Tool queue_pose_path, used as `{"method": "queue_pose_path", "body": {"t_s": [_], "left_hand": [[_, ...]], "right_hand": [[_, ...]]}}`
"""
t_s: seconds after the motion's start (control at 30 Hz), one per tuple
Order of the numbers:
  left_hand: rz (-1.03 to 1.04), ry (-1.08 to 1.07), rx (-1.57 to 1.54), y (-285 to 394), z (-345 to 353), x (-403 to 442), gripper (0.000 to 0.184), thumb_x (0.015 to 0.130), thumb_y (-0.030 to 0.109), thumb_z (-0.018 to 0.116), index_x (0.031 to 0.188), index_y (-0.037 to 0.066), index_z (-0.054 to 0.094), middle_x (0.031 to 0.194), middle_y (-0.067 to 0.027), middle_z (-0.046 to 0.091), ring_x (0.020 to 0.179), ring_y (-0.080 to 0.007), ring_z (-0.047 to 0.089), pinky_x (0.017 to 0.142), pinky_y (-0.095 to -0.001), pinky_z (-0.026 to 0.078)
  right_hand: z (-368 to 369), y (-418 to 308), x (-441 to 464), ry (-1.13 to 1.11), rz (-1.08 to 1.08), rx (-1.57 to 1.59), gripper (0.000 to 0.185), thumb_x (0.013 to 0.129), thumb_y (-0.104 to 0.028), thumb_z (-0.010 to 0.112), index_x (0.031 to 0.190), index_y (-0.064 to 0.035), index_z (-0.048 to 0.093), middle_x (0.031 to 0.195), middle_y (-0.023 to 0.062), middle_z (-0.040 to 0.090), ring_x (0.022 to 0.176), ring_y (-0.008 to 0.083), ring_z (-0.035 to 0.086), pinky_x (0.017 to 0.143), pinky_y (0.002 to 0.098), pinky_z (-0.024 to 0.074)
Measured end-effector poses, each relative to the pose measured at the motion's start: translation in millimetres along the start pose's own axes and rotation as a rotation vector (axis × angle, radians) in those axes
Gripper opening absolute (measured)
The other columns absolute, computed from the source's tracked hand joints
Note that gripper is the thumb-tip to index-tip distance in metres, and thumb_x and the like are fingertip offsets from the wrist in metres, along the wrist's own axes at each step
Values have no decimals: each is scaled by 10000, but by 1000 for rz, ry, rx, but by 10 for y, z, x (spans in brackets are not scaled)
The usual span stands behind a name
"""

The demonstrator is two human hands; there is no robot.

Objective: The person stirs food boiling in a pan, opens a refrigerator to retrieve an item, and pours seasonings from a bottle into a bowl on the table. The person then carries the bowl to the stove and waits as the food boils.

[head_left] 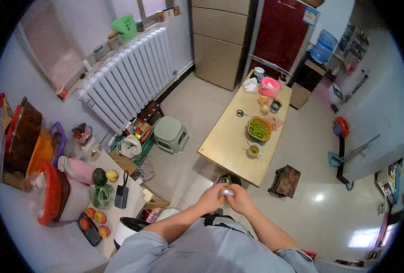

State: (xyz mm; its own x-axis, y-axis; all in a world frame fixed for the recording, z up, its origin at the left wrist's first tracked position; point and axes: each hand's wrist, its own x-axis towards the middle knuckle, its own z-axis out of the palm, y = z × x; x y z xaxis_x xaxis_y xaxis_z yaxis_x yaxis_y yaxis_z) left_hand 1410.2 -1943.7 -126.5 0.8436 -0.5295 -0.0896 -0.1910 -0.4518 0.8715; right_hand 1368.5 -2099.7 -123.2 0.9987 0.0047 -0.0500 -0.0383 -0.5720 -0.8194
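Observation:
Both of my hands meet in front of my body at the bottom centre. My left hand and my right hand have their fingers closed round a small shiny silvery object, too small to identify. It is held between the two hands. Just beyond my fingers, on the floor, stands a dark bin with something green in it. Past that is the near end of the wooden table, with a cup holding a spoon and a yellow basket of green fruit.
Scissors and a pink container are on the table. A grey-green stool stands left of it, a wooden stool right. At left, a counter holds peaches, bags and a dark device. A radiator lines the wall.

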Motion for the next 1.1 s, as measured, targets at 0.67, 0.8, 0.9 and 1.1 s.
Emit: {"method": "queue_pose_path", "body": {"t_s": [0.67, 0.8, 0.9, 1.1], "left_hand": [[-145, -29, -20, -1292, -2422, 2693, 348, 823, 112, 565, 1164, 47, 539, 974, -167, 636, 895, -333, 616, 780, -404, 485], [-63, 39, 50, -1428, -2988, 3339, 326, 815, 115, 553, 1132, 40, 547, 1076, -175, 593, 979, -366, 571, 839, -437, 456], [24, 154, 124, -1380, -3285, 3751, 313, 792, 69, 562, 1102, 20, 564, 988, -186, 601, 919, -367, 587, 798, -418, 476], [197, 253, 81, -1490, -3636, 4800, 323, 762, 46, 589, 1082, 9, 566, 986, -193, 582, 911, -366, 572, 798, -412, 469]], "right_hand": [[659, -377, 3875, -220, 59, 21, 160, 846, -119, 584, 974, -25, 570, 806, 161, 631, 736, 297, 632, 663, 367, 493], [703, -524, 4832, -194, -23, -22, 157, 835, -114, 591, 967, -31, 571, 808, 163, 630, 742, 312, 631, 673, 379, 495], [627, -680, 5314, -132, -90, -8, 172, 832, -117, 597, 981, -33, 576, 848, 172, 633, 785, 316, 627, 689, 383, 494], [427, -525, 6339, -87, -63, 65, 213, 823, -131, 570, 1014, -40, 591, 891, 194, 632, 835, 360, 609, 732, 424, 483]]}}
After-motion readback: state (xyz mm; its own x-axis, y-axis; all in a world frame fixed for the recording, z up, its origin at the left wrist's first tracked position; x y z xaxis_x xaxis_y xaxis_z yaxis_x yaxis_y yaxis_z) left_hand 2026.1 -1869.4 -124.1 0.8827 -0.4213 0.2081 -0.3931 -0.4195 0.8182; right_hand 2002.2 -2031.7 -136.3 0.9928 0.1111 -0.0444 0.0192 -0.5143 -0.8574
